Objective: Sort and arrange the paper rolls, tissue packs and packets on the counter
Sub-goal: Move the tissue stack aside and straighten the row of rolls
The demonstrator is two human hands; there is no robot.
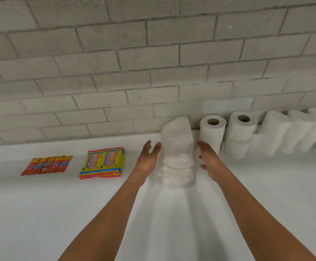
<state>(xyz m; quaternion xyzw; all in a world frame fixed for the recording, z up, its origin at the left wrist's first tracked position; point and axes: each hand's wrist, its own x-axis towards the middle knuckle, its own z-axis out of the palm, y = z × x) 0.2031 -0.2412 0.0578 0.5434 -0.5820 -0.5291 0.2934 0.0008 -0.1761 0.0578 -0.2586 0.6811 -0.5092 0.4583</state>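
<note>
Both hands flank a stack of white tissue packs in clear plastic wrap [177,153] at centre of the white counter [40,213]; left hand [147,159] at its 9 o'clock, fingers straight, fingertips touching or just beside the wrap; right hand [209,159] at 3 o'clock, fingers relaxed, released, holding nothing. White paper rolls with brown cardboard cores [212,133] stand at 2 o'clock against the grey brick-tile wall [115,63]. Yellow packets with pink edges [102,165] at 9 o'clock; red-orange sachet strip [46,165] further left.
</note>
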